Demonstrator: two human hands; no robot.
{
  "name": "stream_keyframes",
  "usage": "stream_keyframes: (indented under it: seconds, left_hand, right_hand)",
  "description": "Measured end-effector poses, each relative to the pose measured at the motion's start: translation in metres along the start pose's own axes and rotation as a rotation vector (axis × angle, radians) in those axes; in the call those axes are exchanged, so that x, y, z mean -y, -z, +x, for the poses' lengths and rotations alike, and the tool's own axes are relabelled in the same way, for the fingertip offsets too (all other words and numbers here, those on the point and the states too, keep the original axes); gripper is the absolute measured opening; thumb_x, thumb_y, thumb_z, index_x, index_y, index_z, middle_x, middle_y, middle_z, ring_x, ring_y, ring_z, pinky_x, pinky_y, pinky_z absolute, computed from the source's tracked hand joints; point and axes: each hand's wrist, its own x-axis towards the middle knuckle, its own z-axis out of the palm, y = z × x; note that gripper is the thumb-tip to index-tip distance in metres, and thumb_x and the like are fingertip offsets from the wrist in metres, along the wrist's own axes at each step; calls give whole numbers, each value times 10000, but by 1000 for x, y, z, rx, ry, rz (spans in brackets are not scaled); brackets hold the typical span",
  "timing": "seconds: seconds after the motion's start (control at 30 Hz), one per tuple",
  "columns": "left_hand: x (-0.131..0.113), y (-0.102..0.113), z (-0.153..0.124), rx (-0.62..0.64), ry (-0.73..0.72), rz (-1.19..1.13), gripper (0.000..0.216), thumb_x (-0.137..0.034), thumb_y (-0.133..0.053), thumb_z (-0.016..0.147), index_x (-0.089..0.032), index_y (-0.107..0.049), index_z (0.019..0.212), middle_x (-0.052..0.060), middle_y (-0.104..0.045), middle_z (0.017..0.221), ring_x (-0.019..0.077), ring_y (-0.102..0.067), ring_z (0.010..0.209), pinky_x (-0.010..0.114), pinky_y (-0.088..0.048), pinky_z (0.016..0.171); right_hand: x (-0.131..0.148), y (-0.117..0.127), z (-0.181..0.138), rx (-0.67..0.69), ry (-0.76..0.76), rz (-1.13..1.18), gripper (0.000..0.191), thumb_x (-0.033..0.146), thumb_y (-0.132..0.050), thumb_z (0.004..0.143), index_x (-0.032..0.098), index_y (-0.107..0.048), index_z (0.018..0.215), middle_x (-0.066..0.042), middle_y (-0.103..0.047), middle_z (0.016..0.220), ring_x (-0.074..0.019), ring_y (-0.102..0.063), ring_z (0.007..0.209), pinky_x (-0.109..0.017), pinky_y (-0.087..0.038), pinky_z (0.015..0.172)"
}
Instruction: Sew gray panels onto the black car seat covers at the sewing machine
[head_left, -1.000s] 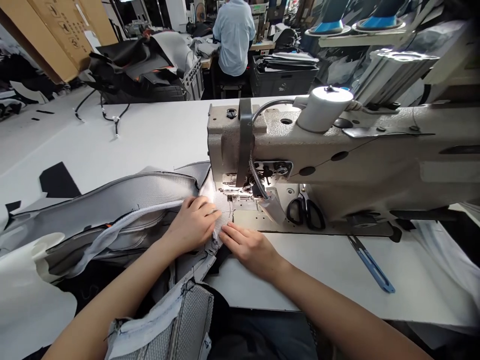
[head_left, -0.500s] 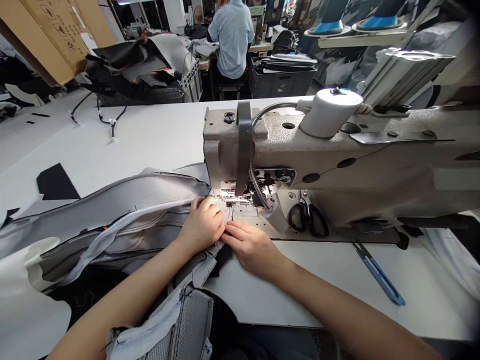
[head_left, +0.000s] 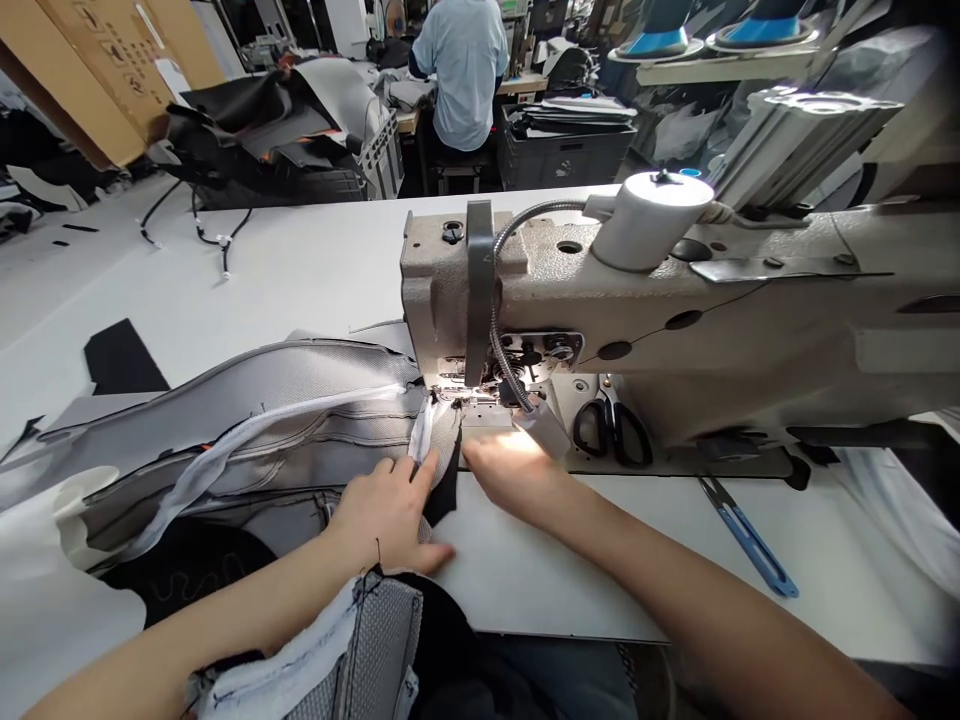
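Fabric (head_left: 330, 365) lies at left, its end under the machine (head_left: 637, 310). Left hand (head_left: 390, 515) rests spread on it, not gripping; better guide flat, without pulling. Right hand (head_left: 514, 465) looks curled; what it holds, I cannot tell. Lamp (head_left: 546, 428) crowds it. Scissors (head_left: 613, 422) and snips (head_left: 752, 543) lie rightward, not blocking.

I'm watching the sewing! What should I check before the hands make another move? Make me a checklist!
1. Grey fabric reaches the stitching area of the sewing machine: ok.
2. Left hand rests on the fabric, its fingers short of the stitching area: ok.
3. Right hand grips the fabric: cannot tell; its fingers are curled beside the fabric's edge.
4. Needle up or down: cannot tell; too small to see.
5. Scissors off the fabric: ok, on the machine's base.
6. Blue snips off the fabric: ok, on the table.
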Motion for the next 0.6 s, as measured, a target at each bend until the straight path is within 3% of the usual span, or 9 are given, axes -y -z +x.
stream_keyframes:
  seconds: [0.07, 0.13, 0.27, 0.37, 0.43, 0.53, 0.6]
  left_hand:
    - [1, 2, -1, 116, 13, 22, 869, -353, -617, 691, -132, -273, 1458, 156, -597, 1129, 339, -554, 996, 369, -504, 632]
    - [7, 3, 0, 152, 12, 56, 862, -198, -576, 689, -146, -228, 1475, 152, -594, 1143, 335, -551, 1013, 380, -513, 656]
    - [27, -5, 7, 106, -23, -4, 800, -16, -462, 680, -178, -311, 1449, 120, -638, 1088, 294, -604, 968, 370, -517, 717]
    - [37, -17, 12, -3, -96, -234, 673, 0, -370, 739, -224, -449, 1368, 75, -654, 1128, 223, -630, 972, 308, -505, 780]
    - [36, -23, 15, -72, -135, -392, 569, -35, -360, 771, -215, -541, 1279, 60, -665, 1130, 198, -633, 977, 281, -493, 814]
    - [29, -28, 18, -127, -145, -501, 372, -114, -385, 806, -171, -644, 1067, 57, -708, 923, 190, -655, 817, 266, -501, 732]
    - [25, -30, 19, -175, -150, -491, 276, -189, -438, 820, -167, -650, 995, 54, -700, 850, 202, -649, 766, 271, -503, 688]
  right_hand:
    - [-3, 10, -24, 117, 77, 115, 167, 140, -583, 781, 205, -601, 628, 13, -604, 545, -136, -549, 481, -245, -363, 467]
    - [-4, 16, -43, 190, 82, 265, 143, 145, -587, 795, 214, -632, 678, 38, -645, 618, -118, -588, 547, -223, -374, 494]
    - [-5, 9, -54, 51, -25, 440, 226, 110, -463, 881, 198, -651, 970, -10, -696, 903, -135, -646, 788, -236, -463, 678]
    - [1, -4, -40, -119, -61, 455, 360, 179, -401, 929, 171, -523, 1268, -54, -673, 931, -170, -635, 808, -278, -487, 691]
    - [11, -11, -23, -226, -115, 425, 427, 235, -376, 947, 129, -440, 1355, -71, -653, 882, -192, -620, 790, -296, -493, 670]
    - [31, -15, 9, -338, -159, 389, 443, 260, -383, 948, 74, -459, 1344, -116, -633, 928, -219, -594, 852, -320, -495, 725]
    - [45, -11, 32, -349, -107, 406, 372, 263, -422, 940, 119, -567, 1251, -126, -620, 1038, -228, -564, 952, -337, -469, 829]
